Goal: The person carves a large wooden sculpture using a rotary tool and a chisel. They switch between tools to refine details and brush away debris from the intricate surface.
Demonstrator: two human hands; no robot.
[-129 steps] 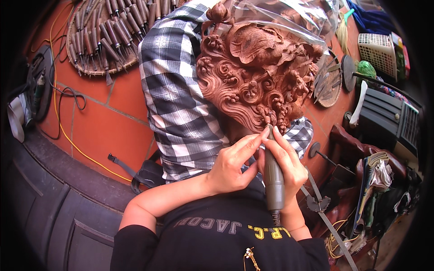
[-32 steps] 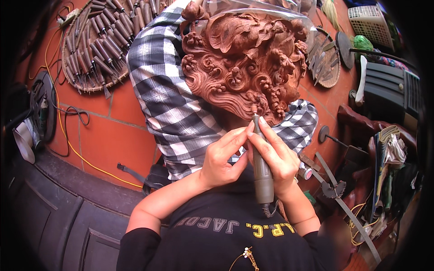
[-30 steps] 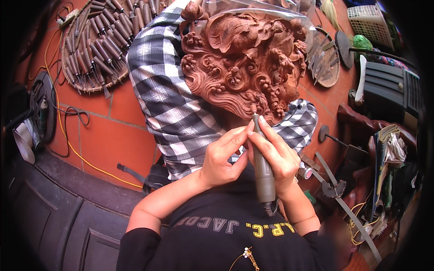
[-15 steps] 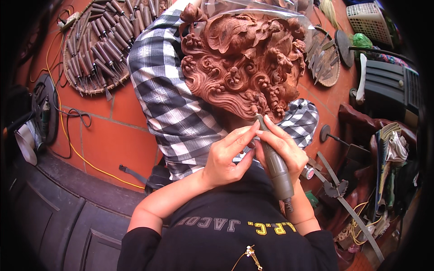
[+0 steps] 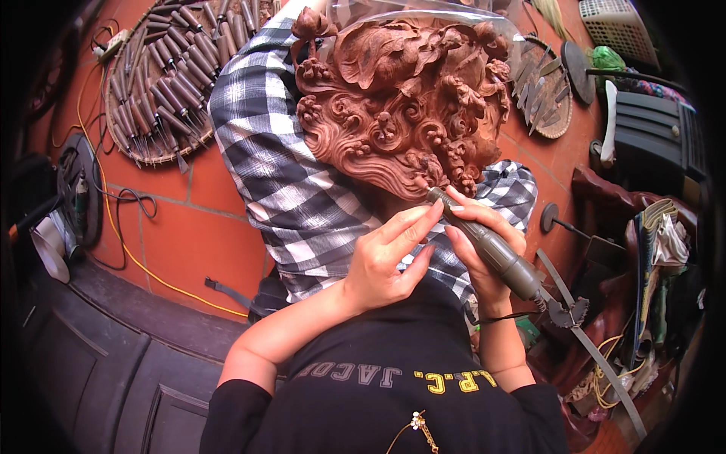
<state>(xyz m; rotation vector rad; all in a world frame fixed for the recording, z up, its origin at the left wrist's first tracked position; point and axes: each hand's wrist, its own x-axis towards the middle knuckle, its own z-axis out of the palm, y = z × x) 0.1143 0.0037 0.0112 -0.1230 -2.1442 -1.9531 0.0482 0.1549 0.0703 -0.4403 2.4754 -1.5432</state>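
Note:
A reddish-brown wood carving (image 5: 393,113) with swirls and leaves lies over the plaid cloth (image 5: 265,144) on my lap. My right hand (image 5: 491,234) is wrapped round a grey-green rotary tool (image 5: 503,261), which slants from lower right to upper left. The tool's small bit (image 5: 423,184) meets, or nearly meets, the carving's near lower edge; exact contact is hard to tell. My left hand (image 5: 386,253) has its fingers stretched forward and its thumb apart, the fingertips resting at the tool's front end. Nothing is held in it.
To the far left stands a round woven tray (image 5: 170,91) full of wood-handled carving tools. A smaller tray (image 5: 544,94) of blades lies at the right. Clear plastic (image 5: 423,13) rests along the carving's far side. A yellow cord (image 5: 159,276) crosses the tiled floor. Clutter fills the right side.
The rotary tool's back end has swung to the right, so it slants more. My right hand has turned with it, while the left fingers have stayed near its front.

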